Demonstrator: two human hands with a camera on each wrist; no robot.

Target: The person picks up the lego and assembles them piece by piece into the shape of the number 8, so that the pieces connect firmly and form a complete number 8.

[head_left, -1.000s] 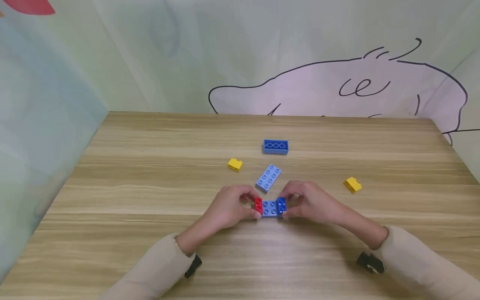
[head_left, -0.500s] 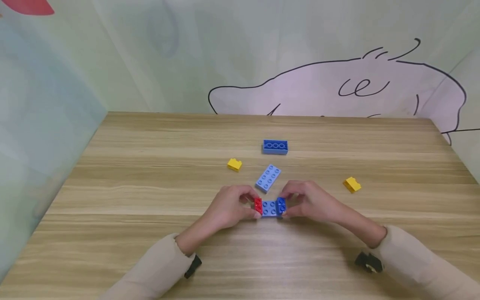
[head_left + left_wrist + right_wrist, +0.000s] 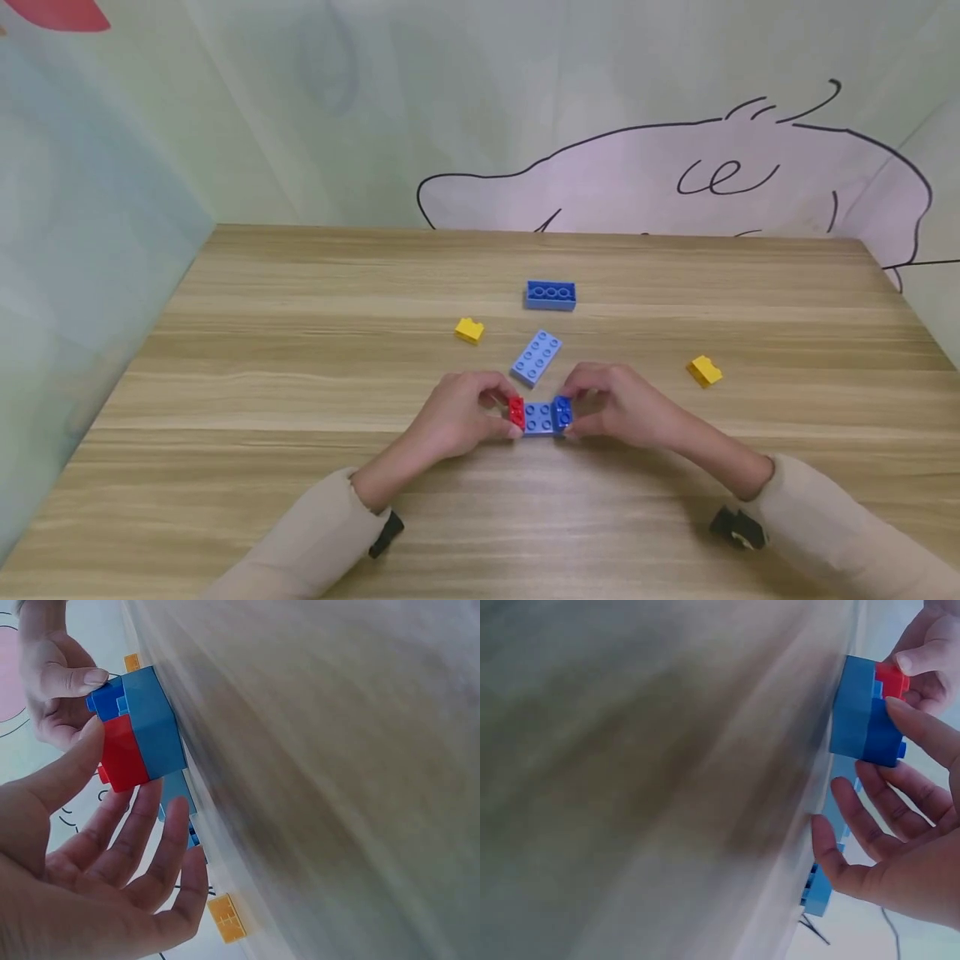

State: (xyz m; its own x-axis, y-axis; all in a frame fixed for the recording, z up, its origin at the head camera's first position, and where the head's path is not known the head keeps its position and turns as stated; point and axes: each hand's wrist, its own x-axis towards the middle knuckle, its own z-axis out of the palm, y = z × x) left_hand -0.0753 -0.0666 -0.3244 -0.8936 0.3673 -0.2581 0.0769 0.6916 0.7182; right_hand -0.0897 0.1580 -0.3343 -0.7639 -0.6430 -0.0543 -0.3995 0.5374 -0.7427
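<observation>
Left grip (image 3: 459, 418) pinches red brick (image 3: 517, 413), right grip (image 3: 628, 408) dark-blue brick (image 3: 562, 412), their undersides hidden.

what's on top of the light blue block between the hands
The light blue block carries a red block at left, a dark blue block at right, with four studs showing between. Its top beneath both is covered.

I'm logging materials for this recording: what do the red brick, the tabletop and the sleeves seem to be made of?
Red brick: most likely hard plastic, smooth, judging by its even color, crisp edges and molded studs.
Tabletop: wood or wood-look laminate, with streaked grain and a soft sheen; I can't tell which.
Sleeves: matte fabric, softly rounded; the fiber can't be told.
</observation>
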